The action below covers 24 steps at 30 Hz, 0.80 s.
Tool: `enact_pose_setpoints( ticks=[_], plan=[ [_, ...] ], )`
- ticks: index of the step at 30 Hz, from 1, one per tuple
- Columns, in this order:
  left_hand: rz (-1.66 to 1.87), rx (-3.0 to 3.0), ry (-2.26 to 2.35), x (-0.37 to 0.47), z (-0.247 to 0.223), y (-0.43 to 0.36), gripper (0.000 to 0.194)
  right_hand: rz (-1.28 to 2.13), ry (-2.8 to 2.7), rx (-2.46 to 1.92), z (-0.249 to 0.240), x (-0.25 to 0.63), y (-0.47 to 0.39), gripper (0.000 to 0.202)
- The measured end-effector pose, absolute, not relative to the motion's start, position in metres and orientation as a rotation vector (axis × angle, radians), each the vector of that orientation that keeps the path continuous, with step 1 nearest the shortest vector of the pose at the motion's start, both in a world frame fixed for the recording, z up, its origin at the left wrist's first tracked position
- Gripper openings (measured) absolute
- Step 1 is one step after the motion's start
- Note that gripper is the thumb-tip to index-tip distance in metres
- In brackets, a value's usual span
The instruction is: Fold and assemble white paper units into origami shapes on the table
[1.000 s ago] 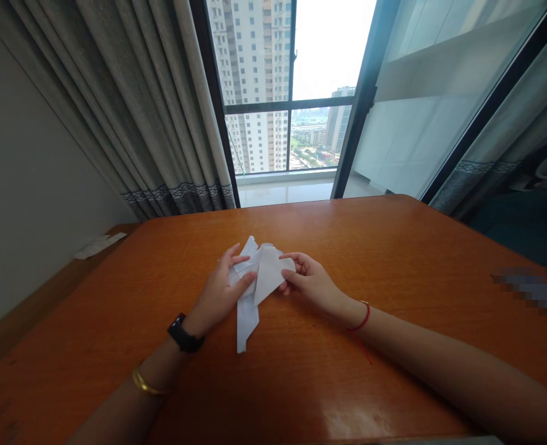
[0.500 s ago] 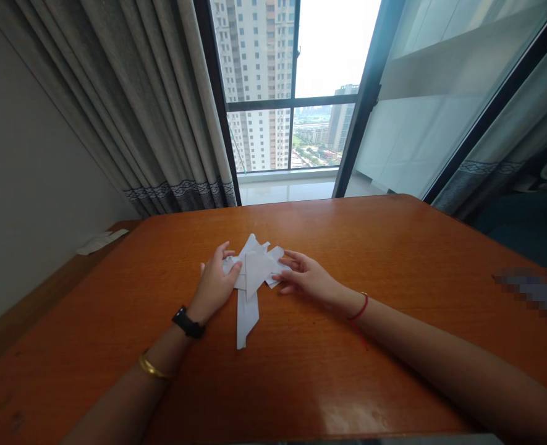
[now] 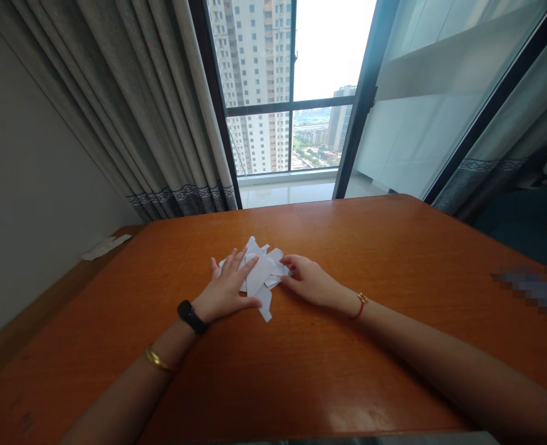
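A loose heap of white paper pieces point(image 3: 260, 275) lies on the wooden table point(image 3: 329, 358), its scraps overlapping at odd angles. My left hand point(image 3: 232, 281) rests across the heap's left side, fingers spread over the paper and thumb reaching toward the lowest piece. At the right edge of the heap is my right hand point(image 3: 306, 278), fingers curved and bent, with the fingertips at the paper's edge. Whether those fingertips pinch a piece, I cannot make out. Part of the heap is hidden under my left hand.
Flat whitish strips point(image 3: 106, 246) lie on a ledge left of the table. Behind the table hang grey curtains point(image 3: 180, 123) beside a glass window and door. A pixelated patch point(image 3: 533, 293) covers something at the table's right edge.
My left hand has spread out over the heap. The long lower strip has shifted up and right, closer under the pile. My right hand's fingers have drawn more together at the right edge.
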<state>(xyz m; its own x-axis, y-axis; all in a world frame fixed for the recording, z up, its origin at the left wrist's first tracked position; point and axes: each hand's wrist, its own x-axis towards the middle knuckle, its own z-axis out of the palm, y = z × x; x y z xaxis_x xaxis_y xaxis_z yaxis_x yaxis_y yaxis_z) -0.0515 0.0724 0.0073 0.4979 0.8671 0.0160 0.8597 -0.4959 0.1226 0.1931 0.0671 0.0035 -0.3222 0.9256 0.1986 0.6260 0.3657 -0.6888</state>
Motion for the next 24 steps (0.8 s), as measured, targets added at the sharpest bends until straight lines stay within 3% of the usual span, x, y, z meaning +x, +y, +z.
enact_pose_setpoints(
  ticks=[2,7,10,14,24],
  plan=[
    [0.164,2.658,1.631,-0.040,0.003,0.073,0.090,0.559,-2.159,-1.358,0.001,0.192,0.065,0.034],
    [0.087,2.620,1.505,-0.028,0.008,0.090,0.118,0.798,-2.087,-1.194,-0.006,0.193,0.069,0.037],
    [0.037,2.615,1.458,-0.021,0.005,0.102,0.103,0.893,-1.929,-1.143,-0.008,0.195,0.074,0.034],
    [0.056,2.569,1.574,-0.018,-0.007,0.117,0.074,0.771,-1.792,-1.150,-0.005,0.200,0.079,0.022],
    [0.235,2.178,2.079,-0.129,0.004,0.178,0.071,0.659,-1.890,-1.110,0.003,0.200,0.074,0.014]
  ],
)
